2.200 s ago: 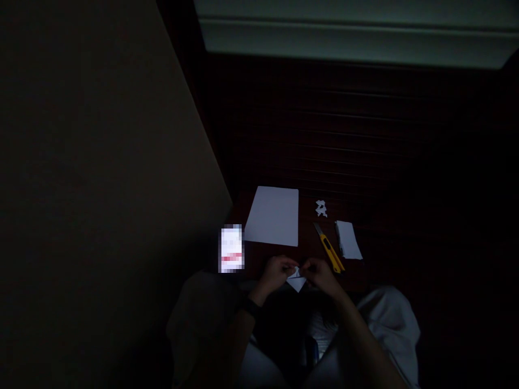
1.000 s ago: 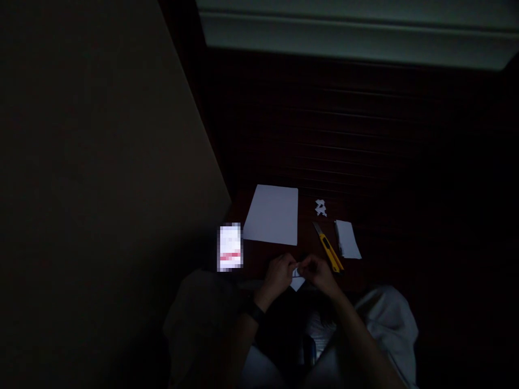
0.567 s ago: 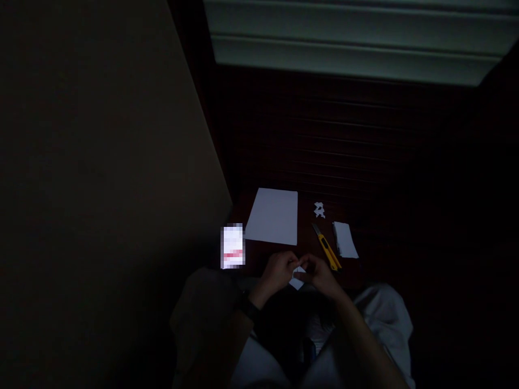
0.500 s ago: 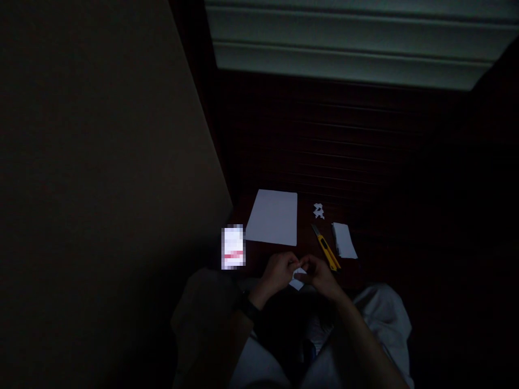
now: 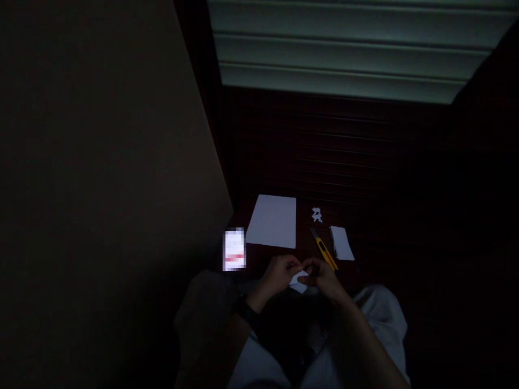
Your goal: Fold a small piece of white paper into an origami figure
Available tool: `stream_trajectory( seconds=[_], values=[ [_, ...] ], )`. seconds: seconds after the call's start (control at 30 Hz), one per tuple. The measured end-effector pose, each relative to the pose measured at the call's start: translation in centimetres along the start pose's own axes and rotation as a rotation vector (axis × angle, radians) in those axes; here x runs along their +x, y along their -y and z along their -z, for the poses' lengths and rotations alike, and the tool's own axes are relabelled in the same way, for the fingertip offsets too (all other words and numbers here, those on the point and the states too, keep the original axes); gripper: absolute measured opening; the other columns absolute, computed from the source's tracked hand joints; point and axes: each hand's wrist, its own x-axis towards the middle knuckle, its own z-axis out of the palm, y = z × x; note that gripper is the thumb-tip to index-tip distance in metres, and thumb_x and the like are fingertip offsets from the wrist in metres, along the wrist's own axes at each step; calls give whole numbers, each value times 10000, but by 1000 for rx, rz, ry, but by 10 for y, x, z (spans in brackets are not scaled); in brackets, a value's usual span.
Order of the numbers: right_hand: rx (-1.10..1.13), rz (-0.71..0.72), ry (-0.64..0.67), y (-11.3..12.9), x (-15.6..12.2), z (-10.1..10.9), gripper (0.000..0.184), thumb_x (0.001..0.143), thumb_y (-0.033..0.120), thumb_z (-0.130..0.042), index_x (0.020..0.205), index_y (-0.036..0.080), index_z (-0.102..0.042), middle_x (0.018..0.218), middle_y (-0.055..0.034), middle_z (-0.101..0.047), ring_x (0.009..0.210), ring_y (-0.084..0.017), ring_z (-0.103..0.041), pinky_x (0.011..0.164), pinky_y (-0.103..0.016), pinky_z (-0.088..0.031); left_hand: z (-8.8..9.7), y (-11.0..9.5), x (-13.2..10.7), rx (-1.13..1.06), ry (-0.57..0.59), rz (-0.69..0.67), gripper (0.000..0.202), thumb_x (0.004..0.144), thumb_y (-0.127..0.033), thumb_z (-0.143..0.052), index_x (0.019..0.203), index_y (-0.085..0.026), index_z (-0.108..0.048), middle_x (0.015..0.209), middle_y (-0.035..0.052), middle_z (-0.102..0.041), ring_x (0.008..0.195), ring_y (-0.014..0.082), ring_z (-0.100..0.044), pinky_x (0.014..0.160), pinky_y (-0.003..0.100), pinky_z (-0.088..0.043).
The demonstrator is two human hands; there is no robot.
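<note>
With digits nearly closed, the left hand [image 5: 280, 272] and right hand [image 5: 325, 278] pinch the folded white paper [image 5: 299, 287], at seven o'clock from the yellow utility knife [image 5: 325, 254], apparently shaping a fold that next calls for careful edge alignment.

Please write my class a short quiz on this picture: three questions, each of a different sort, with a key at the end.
1. Multiple choice: what do the left hand and the right hand both hold?
A) A pair of scissors
B) A small white paper
C) A wooden ruler

2. True or false: in the picture, the yellow cutter lies between the large white sheet and the stack of smaller papers.

3. Short answer: on which wrist is the dark band worn?

Key: 1. B. 2. True. 3. The left.
</note>
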Motion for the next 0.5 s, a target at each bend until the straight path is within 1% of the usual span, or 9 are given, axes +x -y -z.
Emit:
stream_trajectory(
  seconds=[0.1,0.17,0.33,0.5],
  values=[
    [9,-19,-3,1,0,1,344,519,272,-752,807,176,-590,623,45,-488,525,-92,-464,473,-200,-386,-4,5,-2,-119,18,18,166,683,-261,-617,796,-140,-635,762,40,-652,690,143,-590,596,215,-425],
    [6,-22,10,2,-1,2,345,523,268,-751,814,180,-587,607,49,-491,512,-90,-462,471,-201,-385,-8,9,-4,-209,2,40,182,655,-249,-648,797,-136,-626,759,44,-651,692,146,-594,601,217,-431],
    [-29,6,46,11,-7,4,325,547,256,-740,826,187,-587,598,48,-512,508,-91,-466,480,-203,-385,-14,14,-8,-430,-20,122,250,630,-276,-687,809,-117,-613,736,59,-649,673,146,-595,590,222,-434],
    [-7,-6,42,15,-8,4,350,538,248,-742,840,194,-573,594,50,-505,513,-97,-469,473,-202,-384,-12,10,-10,-515,-11,156,296,608,-289,-709,830,-110,-632,748,69,-657,679,149,-599,601,230,-437]
  ],
)
